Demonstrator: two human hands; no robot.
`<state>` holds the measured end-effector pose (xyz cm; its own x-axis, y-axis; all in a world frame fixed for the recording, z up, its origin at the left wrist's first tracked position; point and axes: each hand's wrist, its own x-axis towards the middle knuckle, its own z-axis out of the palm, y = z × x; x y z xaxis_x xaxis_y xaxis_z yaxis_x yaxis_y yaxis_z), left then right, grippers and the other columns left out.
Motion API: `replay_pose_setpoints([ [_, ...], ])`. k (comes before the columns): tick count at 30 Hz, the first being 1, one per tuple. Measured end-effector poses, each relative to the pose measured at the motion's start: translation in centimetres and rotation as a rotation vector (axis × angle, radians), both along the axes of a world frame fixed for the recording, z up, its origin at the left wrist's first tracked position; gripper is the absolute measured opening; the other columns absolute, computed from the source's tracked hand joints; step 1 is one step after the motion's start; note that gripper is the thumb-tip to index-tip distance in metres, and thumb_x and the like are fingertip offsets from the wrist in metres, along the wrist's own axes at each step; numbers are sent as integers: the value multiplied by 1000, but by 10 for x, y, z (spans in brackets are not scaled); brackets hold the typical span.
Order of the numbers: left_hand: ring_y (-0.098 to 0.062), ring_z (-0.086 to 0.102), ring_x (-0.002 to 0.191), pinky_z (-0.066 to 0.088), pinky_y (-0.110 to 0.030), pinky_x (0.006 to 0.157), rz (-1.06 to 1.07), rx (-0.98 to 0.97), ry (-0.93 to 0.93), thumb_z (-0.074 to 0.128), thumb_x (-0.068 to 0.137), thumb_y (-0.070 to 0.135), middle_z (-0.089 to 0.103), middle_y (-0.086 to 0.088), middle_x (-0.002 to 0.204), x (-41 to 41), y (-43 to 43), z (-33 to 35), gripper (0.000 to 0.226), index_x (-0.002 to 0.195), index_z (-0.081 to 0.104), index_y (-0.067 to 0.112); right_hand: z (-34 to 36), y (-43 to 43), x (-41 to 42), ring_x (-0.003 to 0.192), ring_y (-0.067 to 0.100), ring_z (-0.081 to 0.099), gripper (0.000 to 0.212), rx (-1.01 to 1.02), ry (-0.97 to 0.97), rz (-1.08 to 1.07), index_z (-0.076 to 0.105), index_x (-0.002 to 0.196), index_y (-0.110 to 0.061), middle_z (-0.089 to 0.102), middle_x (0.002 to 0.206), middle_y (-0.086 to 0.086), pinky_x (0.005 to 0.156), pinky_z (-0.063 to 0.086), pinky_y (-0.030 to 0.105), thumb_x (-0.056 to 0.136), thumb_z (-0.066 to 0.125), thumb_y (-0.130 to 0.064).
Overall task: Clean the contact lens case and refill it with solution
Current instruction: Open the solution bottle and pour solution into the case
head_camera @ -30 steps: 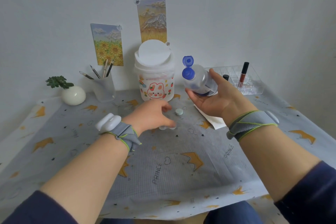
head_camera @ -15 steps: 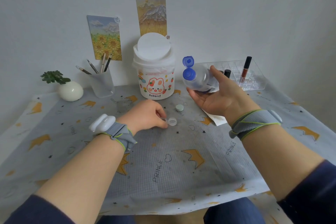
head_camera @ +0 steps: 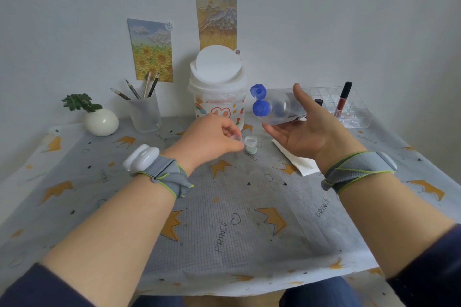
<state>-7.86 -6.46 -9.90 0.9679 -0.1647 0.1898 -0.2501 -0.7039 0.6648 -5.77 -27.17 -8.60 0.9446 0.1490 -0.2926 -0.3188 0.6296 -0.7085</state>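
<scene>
My left hand (head_camera: pixel 212 141) pinches the clear contact lens case (head_camera: pixel 245 141) and holds it a little above the table, one open well showing beside my fingers. A pale green cap (head_camera: pixel 251 150) lies on the cloth just under the case. My right hand (head_camera: pixel 309 129) holds the clear solution bottle (head_camera: pixel 279 109) on its side, thumb over the top, blue flip cap open and nozzle pointing left, above and to the right of the case.
A white bin (head_camera: pixel 218 90) with a rabbit print stands behind my hands. A pencil cup (head_camera: pixel 146 113) and a plant in a white pot (head_camera: pixel 101 122) are at the back left. A clear organiser (head_camera: pixel 349 109) with a lipstick sits back right. A tissue (head_camera: pixel 296 161) lies under my right wrist.
My left hand has lifted the lens case off the cloth and moved it right, toward the bottle. The bottle has stayed in my right hand, tipped on its side.
</scene>
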Motion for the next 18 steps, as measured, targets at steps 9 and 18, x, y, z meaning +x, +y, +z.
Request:
replay_pose_setpoints([
  [9, -2, 55, 62, 46, -18, 62, 58, -74, -67, 77, 68, 24, 64, 10, 69, -1, -2, 6, 10, 77, 74, 25, 2, -2, -3, 95, 33, 71, 34, -77, -5, -67, 57, 99, -13, 68, 109, 16, 84, 57, 47, 83, 72, -39],
  [18, -2, 56, 63, 47, -18, 63, 85, -77, -95, 77, 68, 26, 66, 8, 72, -3, -6, 14, 11, 77, 73, 21, 1, -6, -2, 91, 35, 72, 55, -112, -32, -120, 50, 123, -12, 63, 115, 13, 71, 60, 48, 80, 77, -35],
])
